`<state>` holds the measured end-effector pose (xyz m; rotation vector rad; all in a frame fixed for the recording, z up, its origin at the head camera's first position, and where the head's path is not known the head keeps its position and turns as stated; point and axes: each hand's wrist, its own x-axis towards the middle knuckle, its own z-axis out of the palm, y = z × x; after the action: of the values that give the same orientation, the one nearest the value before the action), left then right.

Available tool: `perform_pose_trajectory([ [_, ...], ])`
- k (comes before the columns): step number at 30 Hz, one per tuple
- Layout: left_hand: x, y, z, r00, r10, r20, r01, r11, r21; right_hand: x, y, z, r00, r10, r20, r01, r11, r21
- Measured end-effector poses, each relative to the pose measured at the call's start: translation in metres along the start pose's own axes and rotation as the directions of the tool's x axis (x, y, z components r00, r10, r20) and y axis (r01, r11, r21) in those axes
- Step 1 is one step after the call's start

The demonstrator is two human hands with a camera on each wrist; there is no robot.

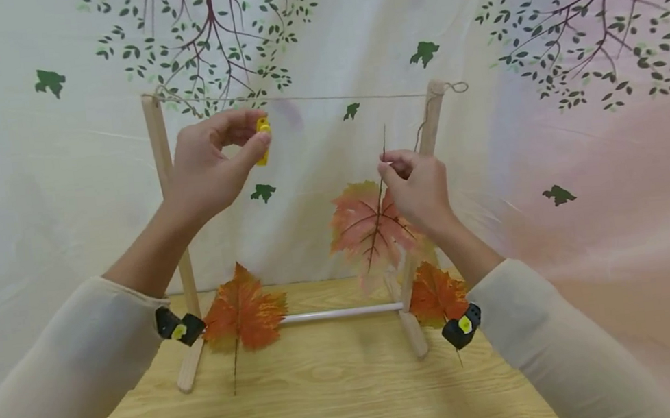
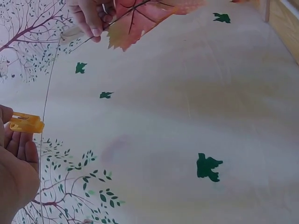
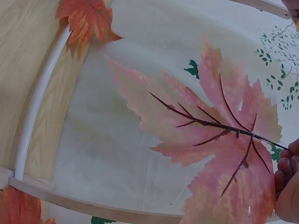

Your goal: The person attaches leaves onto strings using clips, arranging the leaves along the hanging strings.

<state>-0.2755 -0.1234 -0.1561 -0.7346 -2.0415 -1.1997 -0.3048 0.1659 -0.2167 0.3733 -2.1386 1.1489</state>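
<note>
My left hand pinches a small yellow clothespin between thumb and fingertips, just below the string stretched between two wooden posts. In the left wrist view the clothespin lies level beside the string. My right hand pinches the thin dark stem of a pinkish-orange artificial maple leaf. This leaf hangs below the fingers, its stem tip pointing up toward the string. The right wrist view shows the leaf's dark veins close up.
An orange maple leaf lies by the left post; another orange leaf is by the right post. A white rod joins the stand's feet over the wooden table. Behind hangs a printed cloth.
</note>
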Motion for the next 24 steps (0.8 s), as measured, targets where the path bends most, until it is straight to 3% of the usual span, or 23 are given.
perform_pose_trajectory([
  [13, 0.052, 0.034, 0.034, 0.999, 0.034, 0.018, -0.031, 0.985, -0.167, 0.007, -0.008, -0.006, 0.999, -0.029, -0.013, 0.028, 0.999, -0.029],
  [24, 0.075, 0.048, 0.06, 0.998, 0.061, 0.032, -0.056, 0.99, -0.129, 0.011, -0.01, -0.007, 0.999, -0.034, -0.017, 0.033, 0.999, -0.034],
])
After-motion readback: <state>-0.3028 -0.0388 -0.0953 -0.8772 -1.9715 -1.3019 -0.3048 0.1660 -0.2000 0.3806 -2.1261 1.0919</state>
